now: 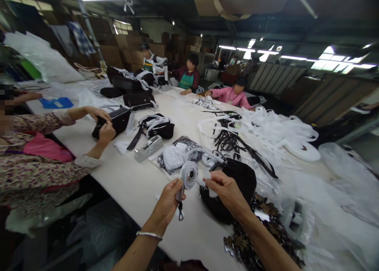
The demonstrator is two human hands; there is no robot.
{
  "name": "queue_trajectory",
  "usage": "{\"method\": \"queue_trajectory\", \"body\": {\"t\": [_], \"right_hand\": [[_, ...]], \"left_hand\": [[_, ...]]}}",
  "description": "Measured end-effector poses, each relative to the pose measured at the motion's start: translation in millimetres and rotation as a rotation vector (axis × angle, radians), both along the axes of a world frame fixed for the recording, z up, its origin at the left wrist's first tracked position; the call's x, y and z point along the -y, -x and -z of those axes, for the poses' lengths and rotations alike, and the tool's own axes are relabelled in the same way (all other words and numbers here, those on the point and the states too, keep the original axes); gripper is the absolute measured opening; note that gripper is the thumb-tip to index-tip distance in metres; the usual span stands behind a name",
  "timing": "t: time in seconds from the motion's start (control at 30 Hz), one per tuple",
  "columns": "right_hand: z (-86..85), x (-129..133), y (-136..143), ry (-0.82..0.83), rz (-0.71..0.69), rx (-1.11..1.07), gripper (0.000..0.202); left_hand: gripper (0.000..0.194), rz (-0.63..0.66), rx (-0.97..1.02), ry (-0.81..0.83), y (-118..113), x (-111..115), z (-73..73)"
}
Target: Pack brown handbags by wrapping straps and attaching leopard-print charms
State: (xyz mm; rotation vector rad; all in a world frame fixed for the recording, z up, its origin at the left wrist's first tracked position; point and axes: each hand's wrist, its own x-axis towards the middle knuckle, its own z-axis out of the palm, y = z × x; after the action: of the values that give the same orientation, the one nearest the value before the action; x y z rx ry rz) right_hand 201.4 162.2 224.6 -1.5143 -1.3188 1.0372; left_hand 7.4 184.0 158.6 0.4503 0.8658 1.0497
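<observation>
Sleeves [44, 123] in a floral print are seen at the left, and a black handbag [120, 121] is held on the pale table [127, 184] by that co-worker's hands [107, 133]. Further right, a grey tape dispenser [149, 148] is set near a second black bag [166, 129], whose straps are wrapped in white. A coiled strap [189, 175], also wrapped in white, is gripped between thumb and fingers of the left hand [169, 196], raised over the table's near side; a dark clip [180, 212] is left hanging below it. Just beside the coil, a small white piece [207, 175] is pinched by the right hand [223, 186], in front of another black bag [244, 176]. Beyond that bag, black straps [233, 138] are heaped. At the right, loose white strips [275, 125] are piled, and nearer, dark, shiny pieces [276, 225] are strewn beside clear plastic [334, 223].
</observation>
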Motion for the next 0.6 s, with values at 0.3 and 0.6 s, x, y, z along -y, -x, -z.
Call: {"method": "queue_trajectory", "body": {"t": [0.3,0.6], "right_hand": [[-2.5,25,-3,0.161,0.071,-0.625,0.064],[10.2,45,14,0.199,-0.025,-0.432,0.084]], "left_hand": [[0.048,0.083,0.016,0.057,-3,-4,22.4],[0.039,0.138,0.120,0.062,12,6,23.3]]}}
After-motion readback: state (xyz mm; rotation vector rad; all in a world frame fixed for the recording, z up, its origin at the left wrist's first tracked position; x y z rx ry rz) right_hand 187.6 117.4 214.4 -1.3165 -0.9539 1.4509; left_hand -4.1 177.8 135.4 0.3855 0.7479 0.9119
